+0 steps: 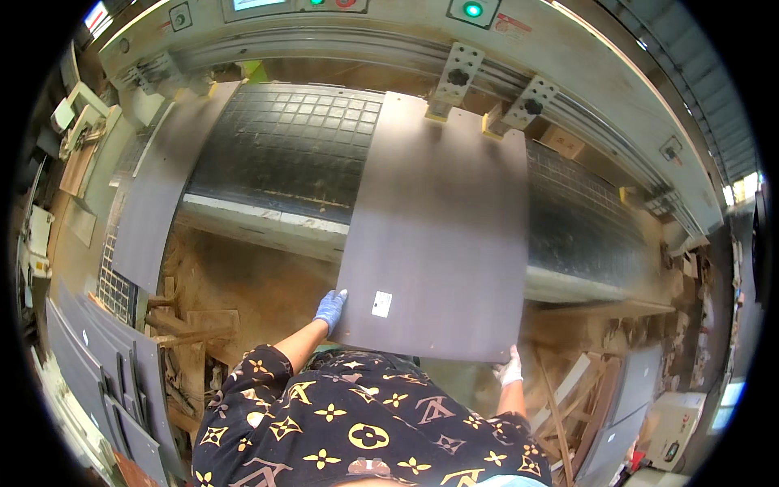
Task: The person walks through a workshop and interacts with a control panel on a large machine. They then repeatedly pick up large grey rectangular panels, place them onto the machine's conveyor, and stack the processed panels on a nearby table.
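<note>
Between my left hand [330, 310] and right hand [510, 369] lies the grey panel [442, 235], left fingers pinching its side edge, right ones its near corner. Right of the left fingers I see a white label [381, 304], illegible from here.

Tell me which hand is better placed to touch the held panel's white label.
Probably the left hand: it holds the left edge of the grey panel, near the white label. The right hand, at the panel's lower right corner, is farther.
</note>
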`<state>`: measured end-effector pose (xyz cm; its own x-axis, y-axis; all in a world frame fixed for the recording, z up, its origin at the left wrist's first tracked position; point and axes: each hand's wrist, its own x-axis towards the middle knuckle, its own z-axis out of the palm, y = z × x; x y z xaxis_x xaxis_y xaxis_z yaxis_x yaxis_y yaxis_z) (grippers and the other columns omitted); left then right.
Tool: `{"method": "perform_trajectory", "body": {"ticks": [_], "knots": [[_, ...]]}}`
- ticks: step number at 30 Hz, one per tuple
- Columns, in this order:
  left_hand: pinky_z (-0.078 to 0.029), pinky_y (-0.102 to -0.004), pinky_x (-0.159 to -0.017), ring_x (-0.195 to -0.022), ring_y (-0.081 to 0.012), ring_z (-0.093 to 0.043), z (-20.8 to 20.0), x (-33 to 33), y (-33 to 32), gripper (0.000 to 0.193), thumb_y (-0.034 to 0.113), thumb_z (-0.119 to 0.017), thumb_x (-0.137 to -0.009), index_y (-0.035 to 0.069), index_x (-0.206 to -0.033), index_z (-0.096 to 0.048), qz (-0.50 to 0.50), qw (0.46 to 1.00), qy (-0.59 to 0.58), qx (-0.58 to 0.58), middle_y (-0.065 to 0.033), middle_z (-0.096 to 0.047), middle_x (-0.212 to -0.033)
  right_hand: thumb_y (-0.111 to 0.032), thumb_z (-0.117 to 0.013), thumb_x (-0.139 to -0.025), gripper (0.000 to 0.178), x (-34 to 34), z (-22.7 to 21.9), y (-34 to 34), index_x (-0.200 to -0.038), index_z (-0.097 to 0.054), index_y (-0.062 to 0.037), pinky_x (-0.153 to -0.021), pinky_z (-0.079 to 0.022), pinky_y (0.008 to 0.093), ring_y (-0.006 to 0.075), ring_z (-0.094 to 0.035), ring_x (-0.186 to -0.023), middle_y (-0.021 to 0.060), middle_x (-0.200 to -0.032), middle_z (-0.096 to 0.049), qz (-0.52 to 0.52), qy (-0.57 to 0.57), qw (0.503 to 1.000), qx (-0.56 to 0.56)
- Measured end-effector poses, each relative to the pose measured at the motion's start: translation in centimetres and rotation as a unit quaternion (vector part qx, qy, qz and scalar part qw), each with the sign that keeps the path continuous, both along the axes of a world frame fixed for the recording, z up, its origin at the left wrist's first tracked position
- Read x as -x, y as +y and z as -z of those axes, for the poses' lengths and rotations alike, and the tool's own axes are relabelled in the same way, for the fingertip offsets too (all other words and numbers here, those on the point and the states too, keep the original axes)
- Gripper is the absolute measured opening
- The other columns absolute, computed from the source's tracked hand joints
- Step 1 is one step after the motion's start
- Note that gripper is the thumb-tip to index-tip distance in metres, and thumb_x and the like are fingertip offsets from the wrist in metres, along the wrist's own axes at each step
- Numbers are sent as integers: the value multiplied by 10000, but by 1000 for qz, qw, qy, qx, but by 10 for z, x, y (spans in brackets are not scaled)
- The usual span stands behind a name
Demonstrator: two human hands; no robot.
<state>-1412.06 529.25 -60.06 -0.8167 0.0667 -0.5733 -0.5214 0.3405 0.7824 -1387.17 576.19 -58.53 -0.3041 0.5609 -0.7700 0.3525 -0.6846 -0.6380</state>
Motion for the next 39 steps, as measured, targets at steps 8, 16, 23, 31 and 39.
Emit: {"method": "perform_trajectory", "body": {"ticks": [8, 16, 23, 31, 39], "knots": [[-315, -373, -948, -1144, -327, -402, -230, 94, 49, 615, 493, -387, -827, -13, -1172, -452, 97, 991, 46, 85, -204, -440, -1220, -559, -513, -747, 562, 76, -241, 31, -1149, -437, -174, -600, -364, 313, 232, -472, -961, 40, -1102, -490, -61, -9, 996, 67], [-332, -381, -928, -1124, -326, -426, -271, 92, 70, 581, 470, -331, -849, -13, -1137, -480, 105, 988, -25, 113, -214, -460, -1189, -195, -474, -860, 422, 304, -403, 23, -1208, -387, 27, -885, -397, 337, 221, -480, -1031, 154, -1177, -473, -233, 183, 872, -389], [-448, -326, -590, -698, -161, -532, -219, 61, 16, 307, 351, -431, -864, 112, -1049, -481, -183, 975, -62, -112, -46, -576, -875, -264, -570, -719, 323, 570, -584, 12, -1018, -580, -142, -903, -352, 383, 300, -486, -1025, 115, -1247, -436, -286, 134, 376, -871], [-450, -283, -474, -597, -112, -512, -223, -92, -84, 221, 324, -478, -847, 128, -949, -489, -390, 916, -84, 42, 2, -545, -746, -273, -536, -727, 237, 678, -670, -56, -910, -574, -128, -719, -456, 412, 314, -573, -830, 122, -1063, -546, -393, -63, 244, -884], [-398, -268, -472, -560, -105, -446, -216, -132, -123, 205, 318, -524, -829, 140, -921, -481, -544, 832, -87, -71, 25, -477, -716, -293, -528, -778, 389, 671, -601, -75, -1116, -504, -101, -765, -453, 383, 297, -553, -916, 120, -1111, -520, -322, 108, 301, -891]]}}
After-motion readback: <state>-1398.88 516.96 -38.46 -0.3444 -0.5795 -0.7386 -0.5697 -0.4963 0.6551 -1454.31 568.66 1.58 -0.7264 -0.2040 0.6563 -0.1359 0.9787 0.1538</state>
